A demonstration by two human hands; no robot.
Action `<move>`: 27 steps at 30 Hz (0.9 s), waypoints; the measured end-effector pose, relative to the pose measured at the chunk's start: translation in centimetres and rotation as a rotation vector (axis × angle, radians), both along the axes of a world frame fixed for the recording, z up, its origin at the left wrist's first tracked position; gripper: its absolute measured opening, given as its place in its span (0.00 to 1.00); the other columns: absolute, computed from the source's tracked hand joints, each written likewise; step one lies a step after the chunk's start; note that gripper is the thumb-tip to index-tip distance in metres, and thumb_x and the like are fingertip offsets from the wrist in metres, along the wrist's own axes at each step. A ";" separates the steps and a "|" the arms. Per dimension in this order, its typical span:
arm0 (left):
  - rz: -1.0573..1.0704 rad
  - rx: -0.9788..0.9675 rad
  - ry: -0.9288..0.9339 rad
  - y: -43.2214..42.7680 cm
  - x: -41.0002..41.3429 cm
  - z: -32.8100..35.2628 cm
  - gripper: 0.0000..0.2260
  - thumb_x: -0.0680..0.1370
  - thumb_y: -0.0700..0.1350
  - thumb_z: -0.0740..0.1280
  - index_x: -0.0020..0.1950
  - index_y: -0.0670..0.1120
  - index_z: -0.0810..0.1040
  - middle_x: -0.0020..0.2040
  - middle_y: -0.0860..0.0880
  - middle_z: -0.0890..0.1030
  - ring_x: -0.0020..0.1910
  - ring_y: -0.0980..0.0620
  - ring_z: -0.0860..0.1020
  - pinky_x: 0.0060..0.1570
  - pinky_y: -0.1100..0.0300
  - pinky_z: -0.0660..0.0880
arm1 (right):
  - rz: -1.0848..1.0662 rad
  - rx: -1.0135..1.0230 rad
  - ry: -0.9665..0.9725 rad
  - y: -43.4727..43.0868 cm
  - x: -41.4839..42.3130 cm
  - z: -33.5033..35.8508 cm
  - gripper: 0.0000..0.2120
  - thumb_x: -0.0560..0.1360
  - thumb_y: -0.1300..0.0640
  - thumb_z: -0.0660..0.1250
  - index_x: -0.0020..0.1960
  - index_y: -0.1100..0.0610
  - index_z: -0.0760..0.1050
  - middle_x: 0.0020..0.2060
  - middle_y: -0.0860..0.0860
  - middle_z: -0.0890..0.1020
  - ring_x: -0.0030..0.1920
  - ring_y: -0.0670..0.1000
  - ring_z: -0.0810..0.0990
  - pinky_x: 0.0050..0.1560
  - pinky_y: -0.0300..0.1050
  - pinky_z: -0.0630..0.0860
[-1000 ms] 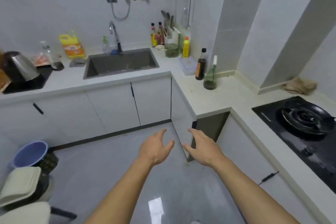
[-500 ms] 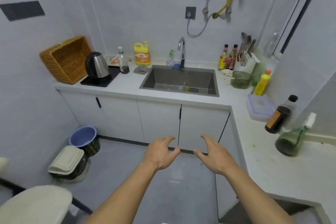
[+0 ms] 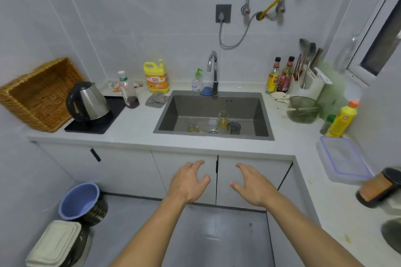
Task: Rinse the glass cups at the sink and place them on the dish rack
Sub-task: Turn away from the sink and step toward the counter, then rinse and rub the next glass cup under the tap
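Note:
Several glass cups stand in the grey sink (image 3: 265, 115), among them a tall one with yellowish liquid (image 3: 223, 118) and small ones (image 3: 191, 127) to its left. A chrome tap (image 3: 213, 71) rises behind the basin. My left hand (image 3: 188, 181) and my right hand (image 3: 252, 184) hover empty in front of the cabinet doors below the sink, fingers spread and relaxed, well short of the cups. A wicker basket (image 3: 36, 93) leans on the counter at far left. I see no wire dish rack.
A kettle (image 3: 87, 102) on a black mat, a yellow detergent jug (image 3: 156, 77), a soap pump (image 3: 197, 81) and a rag (image 3: 157, 100) sit left of the tap. Sauce bottles (image 3: 280, 76), a utensil holder, a strainer (image 3: 302, 109) and a plastic box (image 3: 342, 159) crowd the right counter. Bins (image 3: 80, 200) stand on the floor.
The view has swung left and closed in on the sink, so the cups in the basin now show. Both hands stay raised and empty in front of me.

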State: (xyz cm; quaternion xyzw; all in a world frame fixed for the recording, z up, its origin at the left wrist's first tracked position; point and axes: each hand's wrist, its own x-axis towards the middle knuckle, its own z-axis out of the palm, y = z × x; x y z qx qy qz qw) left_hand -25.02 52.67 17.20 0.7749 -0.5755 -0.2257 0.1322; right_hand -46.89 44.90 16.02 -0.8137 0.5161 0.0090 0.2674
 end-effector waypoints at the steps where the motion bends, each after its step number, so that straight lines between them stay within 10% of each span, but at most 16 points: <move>1: -0.009 0.004 0.001 -2.0 0.9 0.1 0.27 0.83 0.58 0.60 0.82 0.55 0.63 0.79 0.48 0.70 0.77 0.47 0.67 0.75 0.53 0.65 | -0.013 0.000 0.006 -1.8 0.8 0.1 0.36 0.83 0.39 0.60 0.84 0.53 0.52 0.82 0.53 0.61 0.79 0.55 0.63 0.79 0.50 0.62; 27: 0.016 0.154 0.072 -44.5 8.9 -8.3 0.21 0.83 0.47 0.64 0.76 0.55 0.72 0.70 0.49 0.77 0.70 0.46 0.75 0.71 0.50 0.71 | 0.007 0.197 0.073 -43.0 11.9 -7.6 0.25 0.82 0.47 0.63 0.76 0.54 0.65 0.71 0.55 0.74 0.69 0.57 0.75 0.69 0.55 0.73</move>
